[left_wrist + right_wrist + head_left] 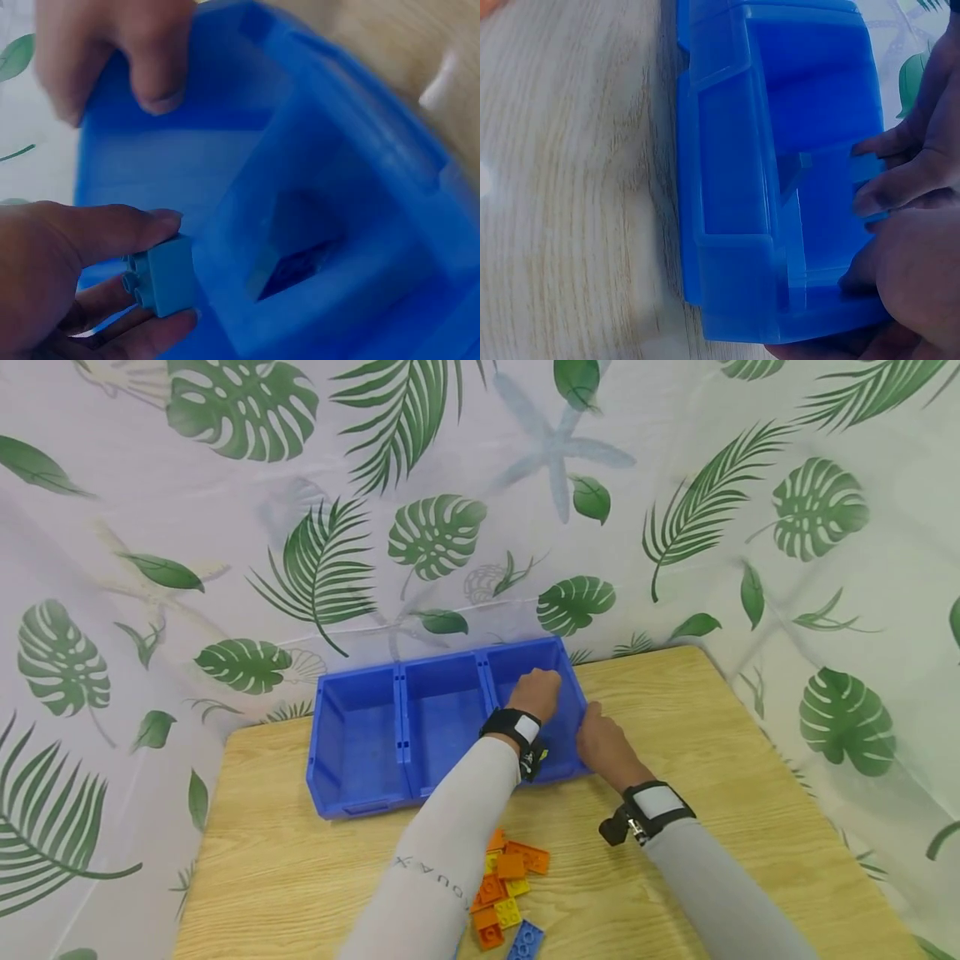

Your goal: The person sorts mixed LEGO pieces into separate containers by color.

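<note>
My left hand (pixel 536 693) reaches into the right-hand compartment of a blue three-part storage bin (pixel 442 793). Between thumb and fingers it pinches a blue toy brick (pixel 172 277), whose studs face the palm in the left wrist view. A second blue brick (pixel 300 236) lies on the compartment floor near the front wall. My right hand (pixel 611 747) grips the bin's right side wall, with its thumb inside the rim and fingers outside in the right wrist view. The head view hides the pinched brick behind the left hand.
Several orange bricks (pixel 512 866), yellow bricks (pixel 507 912) and a blue brick (pixel 527 940) lie on the wooden table (pixel 615 893) in front of the bin, partly behind the left sleeve. A leaf-print cloth (pixel 480 552) hangs right behind the bin.
</note>
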`<state>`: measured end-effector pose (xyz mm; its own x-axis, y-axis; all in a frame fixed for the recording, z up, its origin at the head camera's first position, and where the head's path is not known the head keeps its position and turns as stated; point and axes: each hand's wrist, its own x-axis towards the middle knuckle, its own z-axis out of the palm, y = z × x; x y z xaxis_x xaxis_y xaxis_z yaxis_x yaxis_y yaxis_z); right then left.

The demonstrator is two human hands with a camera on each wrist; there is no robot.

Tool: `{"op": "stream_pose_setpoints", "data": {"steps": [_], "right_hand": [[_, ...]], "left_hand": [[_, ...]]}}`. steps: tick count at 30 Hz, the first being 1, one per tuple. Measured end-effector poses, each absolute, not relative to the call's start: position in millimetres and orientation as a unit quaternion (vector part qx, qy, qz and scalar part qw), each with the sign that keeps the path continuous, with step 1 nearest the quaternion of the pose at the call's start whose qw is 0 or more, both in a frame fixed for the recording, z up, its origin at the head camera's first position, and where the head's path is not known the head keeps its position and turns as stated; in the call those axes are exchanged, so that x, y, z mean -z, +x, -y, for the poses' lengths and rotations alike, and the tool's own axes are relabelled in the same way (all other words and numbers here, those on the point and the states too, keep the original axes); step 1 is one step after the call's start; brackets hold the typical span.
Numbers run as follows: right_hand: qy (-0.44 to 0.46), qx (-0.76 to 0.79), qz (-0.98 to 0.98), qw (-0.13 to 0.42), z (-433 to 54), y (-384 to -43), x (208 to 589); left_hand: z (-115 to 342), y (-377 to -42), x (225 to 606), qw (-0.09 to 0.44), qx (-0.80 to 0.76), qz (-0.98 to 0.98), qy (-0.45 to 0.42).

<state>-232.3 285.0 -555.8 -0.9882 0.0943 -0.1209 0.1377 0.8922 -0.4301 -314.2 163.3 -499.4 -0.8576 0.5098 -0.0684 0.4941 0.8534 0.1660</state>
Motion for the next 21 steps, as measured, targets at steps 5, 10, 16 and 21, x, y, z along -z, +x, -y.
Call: {"op": "stream_pose_setpoints", "data": {"steps": [5,10,16,21], "right_hand": [[0.055,0.219,-0.973,0.042,-285.9,-231.7,553.4],[0.047,0.230,-0.972,0.034,-283.1,-230.5,550.0],[0.049,0.235,-0.971,0.015,-281.3,-228.9,551.4],[0.061,0.242,-0.968,0.022,-281.6,-230.5,554.8]], "left_hand": [[-173.4,-309.8,513.2,0.065,-0.081,-0.961,0.255],[-178.7,-302.6,523.1,0.097,-0.105,-0.960,0.242],[-181.1,-296.4,536.3,0.140,-0.112,-0.952,0.249],[-181.9,-294.6,549.9,0.134,-0.118,-0.950,0.257]]}}
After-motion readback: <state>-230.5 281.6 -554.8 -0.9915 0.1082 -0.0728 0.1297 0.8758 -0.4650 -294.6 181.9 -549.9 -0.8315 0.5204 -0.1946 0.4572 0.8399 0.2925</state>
